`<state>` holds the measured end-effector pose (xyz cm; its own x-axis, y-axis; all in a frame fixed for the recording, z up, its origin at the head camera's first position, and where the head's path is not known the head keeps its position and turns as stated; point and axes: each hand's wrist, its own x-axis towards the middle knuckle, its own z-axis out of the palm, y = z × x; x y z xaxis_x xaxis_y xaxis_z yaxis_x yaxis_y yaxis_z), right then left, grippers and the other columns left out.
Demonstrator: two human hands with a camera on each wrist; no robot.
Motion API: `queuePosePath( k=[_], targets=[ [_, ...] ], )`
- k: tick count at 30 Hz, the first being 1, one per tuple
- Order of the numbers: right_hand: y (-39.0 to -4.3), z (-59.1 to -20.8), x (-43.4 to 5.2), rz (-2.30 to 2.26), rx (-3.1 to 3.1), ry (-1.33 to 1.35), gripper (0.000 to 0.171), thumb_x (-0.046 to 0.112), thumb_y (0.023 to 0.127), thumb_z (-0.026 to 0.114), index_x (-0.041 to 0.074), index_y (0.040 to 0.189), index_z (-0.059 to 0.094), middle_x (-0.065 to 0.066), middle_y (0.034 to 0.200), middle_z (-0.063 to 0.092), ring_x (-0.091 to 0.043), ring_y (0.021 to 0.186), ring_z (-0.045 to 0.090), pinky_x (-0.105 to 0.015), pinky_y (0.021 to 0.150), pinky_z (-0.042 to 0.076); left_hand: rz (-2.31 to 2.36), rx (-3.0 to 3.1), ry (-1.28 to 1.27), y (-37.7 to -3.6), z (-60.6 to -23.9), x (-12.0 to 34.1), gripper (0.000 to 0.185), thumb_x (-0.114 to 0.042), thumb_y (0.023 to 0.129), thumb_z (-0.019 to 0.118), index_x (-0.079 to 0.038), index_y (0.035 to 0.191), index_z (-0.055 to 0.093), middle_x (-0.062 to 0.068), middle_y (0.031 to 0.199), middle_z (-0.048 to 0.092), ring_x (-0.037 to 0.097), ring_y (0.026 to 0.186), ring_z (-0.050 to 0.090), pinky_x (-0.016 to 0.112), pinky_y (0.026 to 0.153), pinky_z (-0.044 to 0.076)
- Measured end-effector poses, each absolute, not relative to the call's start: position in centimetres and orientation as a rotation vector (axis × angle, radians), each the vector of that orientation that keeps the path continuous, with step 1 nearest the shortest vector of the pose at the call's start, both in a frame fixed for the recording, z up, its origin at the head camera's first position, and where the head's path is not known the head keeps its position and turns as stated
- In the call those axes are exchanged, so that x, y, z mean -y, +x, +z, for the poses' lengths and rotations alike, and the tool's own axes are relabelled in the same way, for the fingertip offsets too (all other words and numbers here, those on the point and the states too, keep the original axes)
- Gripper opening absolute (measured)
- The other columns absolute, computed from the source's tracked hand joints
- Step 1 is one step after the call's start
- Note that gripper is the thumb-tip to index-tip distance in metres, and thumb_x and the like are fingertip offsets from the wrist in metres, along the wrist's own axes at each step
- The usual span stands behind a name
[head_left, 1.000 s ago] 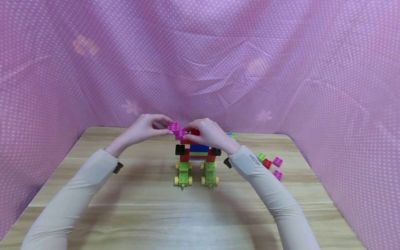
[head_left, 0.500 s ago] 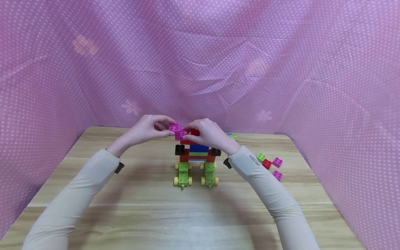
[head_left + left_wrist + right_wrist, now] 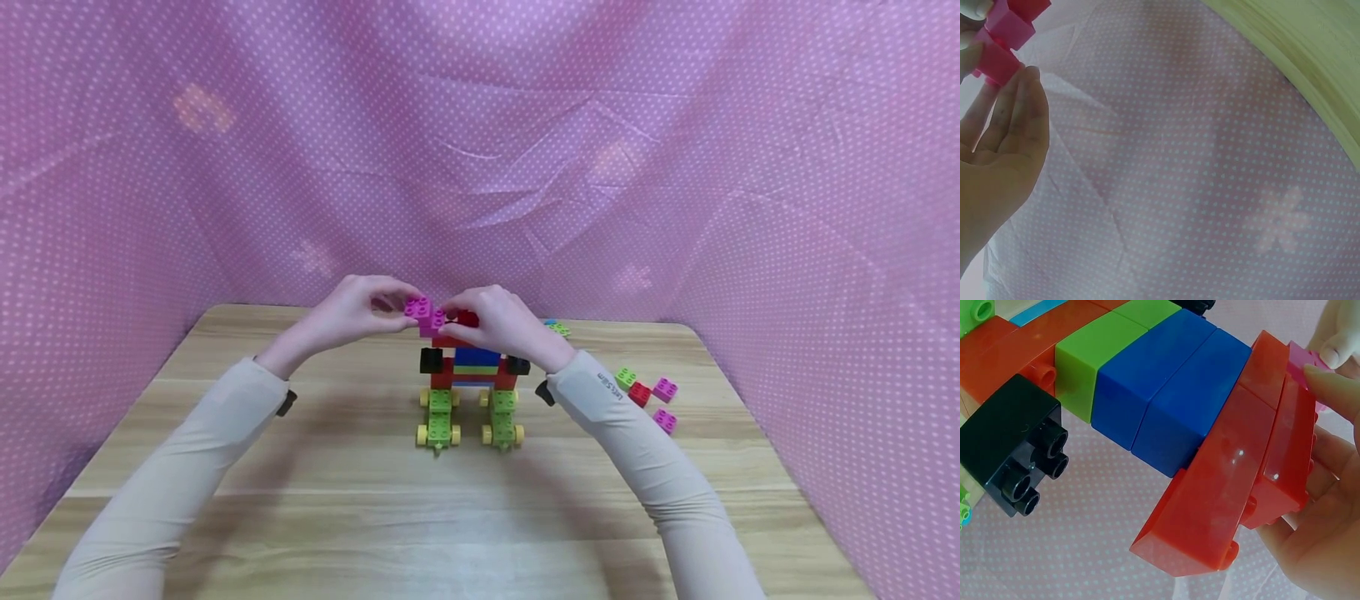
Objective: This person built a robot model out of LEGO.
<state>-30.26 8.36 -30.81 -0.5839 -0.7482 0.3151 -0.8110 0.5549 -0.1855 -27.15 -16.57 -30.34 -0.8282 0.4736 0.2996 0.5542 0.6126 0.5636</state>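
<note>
My left hand [image 3: 348, 310] pinches a pink toy building brick [image 3: 420, 311] between thumb and fingers. That brick sits offset on a second pink brick [image 3: 431, 331], at the top left of a built brick figure. My right hand [image 3: 501, 321] curls at the figure's top, thumb and fingers about the lower pink brick, beside a red brick [image 3: 1285, 456]. Below come blue bricks [image 3: 1172, 381], a green one [image 3: 1079, 369] and black side bricks [image 3: 1010, 437]. Two green wheeled bases [image 3: 439, 421] carry the figure. The right hand hides part of the top.
Loose bricks lie on the wooden table [image 3: 337, 508] at the right: a green one [image 3: 626, 378], a red one [image 3: 640, 394] and two pink ones, the nearer brick [image 3: 664, 420] among them. Small green and blue pieces [image 3: 558, 328] lie behind the right wrist. A pink dotted cloth [image 3: 480, 150] surrounds the table.
The left hand and its pink brick have shifted very slightly right and down against the lower pink brick. The right hand and the figure stay in place.
</note>
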Motion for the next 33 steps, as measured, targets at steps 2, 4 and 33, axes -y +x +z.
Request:
queuePosePath(
  k=[2, 4, 33],
  targets=[
    [-30.24, -30.83, -8.35, 0.465, 2.592, 1.311, 0.032, 0.035, 0.093, 0.069, 0.014, 0.117, 0.073, -0.001, 0.110, 0.076, -0.010, 0.082, 0.068, -0.023, 0.078, 0.060, -1.003, 2.708, -0.874, -27.15, -30.34, 16.54, 0.038, -0.011, 0.087, 0.075, -0.008, 0.123, 0.067, 0.008, 0.109, 0.073, 0.022, 0.099, 0.068, 0.042, 0.092, 0.059],
    [-30.22, -30.83, -8.35, 0.468, 2.594, 1.307, 0.032, 0.035, 0.093, 0.069, 0.014, 0.117, 0.073, -0.001, 0.110, 0.076, -0.011, 0.084, 0.069, -0.024, 0.079, 0.060, -0.991, 2.705, -0.877, -27.18, -30.32, 16.49, 0.038, -0.010, 0.086, 0.074, -0.008, 0.123, 0.067, 0.008, 0.109, 0.073, 0.023, 0.099, 0.068, 0.041, 0.092, 0.059],
    [-30.13, -30.67, -8.24, 0.469, 2.596, 1.331, 0.032, 0.033, 0.094, 0.068, 0.013, 0.119, 0.072, -0.002, 0.107, 0.077, -0.010, 0.074, 0.064, -0.019, 0.068, 0.057, -0.779, 2.695, -0.939, -26.84, -29.82, 16.13, 0.038, -0.012, 0.087, 0.073, -0.010, 0.125, 0.068, 0.006, 0.107, 0.071, 0.018, 0.091, 0.066, 0.037, 0.082, 0.061]
  ],
)
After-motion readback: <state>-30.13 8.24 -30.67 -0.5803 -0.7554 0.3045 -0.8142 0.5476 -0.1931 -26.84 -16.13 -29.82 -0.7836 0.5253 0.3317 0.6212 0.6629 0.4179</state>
